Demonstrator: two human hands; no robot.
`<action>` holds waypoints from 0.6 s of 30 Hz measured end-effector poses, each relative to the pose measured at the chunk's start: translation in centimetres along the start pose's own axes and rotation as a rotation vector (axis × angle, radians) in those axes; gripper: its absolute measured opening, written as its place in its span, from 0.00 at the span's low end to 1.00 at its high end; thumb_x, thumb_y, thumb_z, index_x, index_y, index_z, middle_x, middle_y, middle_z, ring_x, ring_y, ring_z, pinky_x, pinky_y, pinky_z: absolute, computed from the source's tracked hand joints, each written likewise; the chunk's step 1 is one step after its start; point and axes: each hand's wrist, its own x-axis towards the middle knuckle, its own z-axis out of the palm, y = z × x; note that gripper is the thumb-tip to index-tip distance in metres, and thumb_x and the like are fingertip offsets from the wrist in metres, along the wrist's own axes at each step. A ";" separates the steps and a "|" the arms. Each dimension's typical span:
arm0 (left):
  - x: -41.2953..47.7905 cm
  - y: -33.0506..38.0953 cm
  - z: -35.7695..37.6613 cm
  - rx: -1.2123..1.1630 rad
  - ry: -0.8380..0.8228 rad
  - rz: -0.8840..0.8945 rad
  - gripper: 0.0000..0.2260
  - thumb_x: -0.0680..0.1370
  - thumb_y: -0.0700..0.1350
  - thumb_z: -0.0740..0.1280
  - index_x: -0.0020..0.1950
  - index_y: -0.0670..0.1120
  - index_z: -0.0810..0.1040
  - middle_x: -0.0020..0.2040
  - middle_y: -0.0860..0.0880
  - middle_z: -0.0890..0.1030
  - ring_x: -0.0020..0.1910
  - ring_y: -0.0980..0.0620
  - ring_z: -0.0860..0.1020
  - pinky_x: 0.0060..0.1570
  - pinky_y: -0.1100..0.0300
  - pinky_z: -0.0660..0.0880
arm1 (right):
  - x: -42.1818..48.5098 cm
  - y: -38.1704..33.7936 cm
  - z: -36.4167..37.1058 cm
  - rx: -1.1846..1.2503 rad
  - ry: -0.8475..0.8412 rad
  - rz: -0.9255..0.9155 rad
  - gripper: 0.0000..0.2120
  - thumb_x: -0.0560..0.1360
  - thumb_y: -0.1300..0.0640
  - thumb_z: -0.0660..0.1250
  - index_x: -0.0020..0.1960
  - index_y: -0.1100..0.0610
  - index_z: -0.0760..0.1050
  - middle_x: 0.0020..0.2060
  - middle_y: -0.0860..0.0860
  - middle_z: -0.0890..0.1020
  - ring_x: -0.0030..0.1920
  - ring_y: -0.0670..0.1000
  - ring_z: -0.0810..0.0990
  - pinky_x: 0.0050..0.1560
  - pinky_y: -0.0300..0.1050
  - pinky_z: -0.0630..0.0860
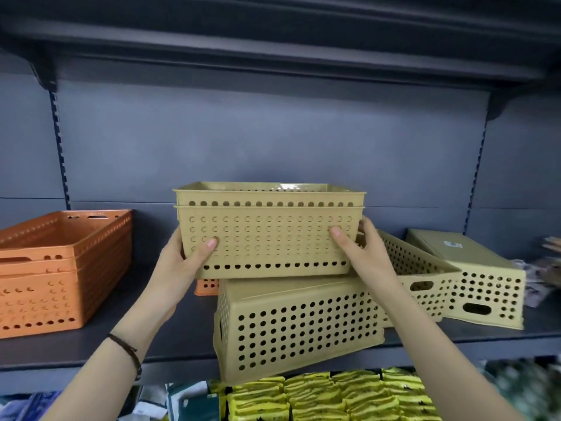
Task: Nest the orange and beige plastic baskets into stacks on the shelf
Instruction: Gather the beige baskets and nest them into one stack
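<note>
Beige baskets (268, 232), two nested, hang over an overturned basket (297, 326) at the shelf's (151, 338) front edge, my left hand (185, 256) and right hand (361, 250) with fingers clamped on their ends; next, I reckon, the pair needs an upright basket to drop into.

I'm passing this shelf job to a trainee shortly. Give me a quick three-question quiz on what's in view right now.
1. True or false: the held beige pair, two nested baskets, is gripped by both the left hand and the right hand.
2. Multiple choice: the orange stack stands on the shelf at A) the left, B) the right, C) the middle.
3. Fill in: the beige basket directly under the held pair lies ____ (upright / upside down).

Key: 1 true; 2 A; 3 upside down.
</note>
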 end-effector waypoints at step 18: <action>2.5 4.8 8.3 0.193 -0.038 -0.008 0.19 0.75 0.43 0.71 0.65 0.45 0.73 0.58 0.49 0.82 0.55 0.51 0.81 0.53 0.49 0.79 | 0.6 0.0 -9.7 0.173 -0.124 -0.136 0.44 0.70 0.47 0.73 0.77 0.42 0.51 0.66 0.40 0.76 0.65 0.42 0.75 0.66 0.46 0.72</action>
